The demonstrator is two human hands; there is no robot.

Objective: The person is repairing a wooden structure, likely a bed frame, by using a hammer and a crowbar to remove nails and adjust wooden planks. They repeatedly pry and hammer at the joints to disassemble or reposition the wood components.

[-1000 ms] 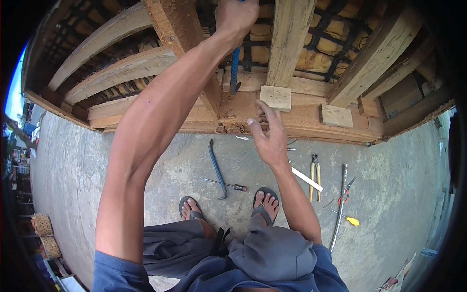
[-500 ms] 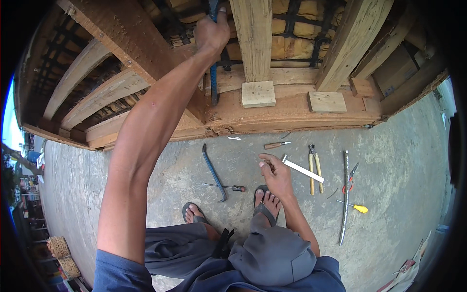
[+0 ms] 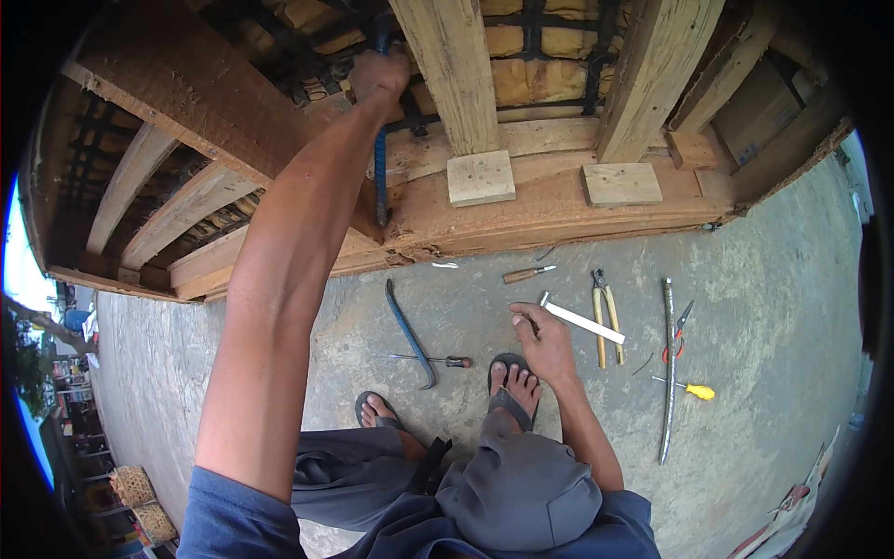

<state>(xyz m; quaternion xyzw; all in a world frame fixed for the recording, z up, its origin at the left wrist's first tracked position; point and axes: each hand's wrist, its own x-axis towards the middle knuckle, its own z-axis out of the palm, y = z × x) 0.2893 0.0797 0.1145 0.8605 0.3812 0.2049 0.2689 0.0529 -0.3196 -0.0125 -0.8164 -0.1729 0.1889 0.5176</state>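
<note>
My left hand (image 3: 377, 76) grips a blue pry bar (image 3: 381, 172) high inside the upturned wooden frame (image 3: 461, 228). The bar's lower hooked end rests by the bottom rail, beside a dark wooden beam (image 3: 200, 112). Lower down, my right hand (image 3: 543, 343) is empty with loosely curled fingers, over the concrete floor near a white strip-handled tool (image 3: 582, 319). On the floor lie a second blue pry bar (image 3: 406, 326), a black screwdriver (image 3: 456, 362), a wooden-handled knife (image 3: 529, 274), pincers (image 3: 605, 317), a metal bar (image 3: 667, 373), red-handled cutters (image 3: 677, 335) and a yellow screwdriver (image 3: 698, 391).
Upright beams (image 3: 452, 74) and short wooden blocks (image 3: 480, 177) line the frame, with black webbing over yellowish padding (image 3: 517, 84) behind. My sandalled feet (image 3: 510, 382) stand on the concrete (image 3: 764, 317). Woven baskets (image 3: 135, 503) and other clutter sit along the far left.
My left hand has moved down and left with the bar. My right hand has dropped away from the frame to above the floor, its fingers loosely curled.
</note>
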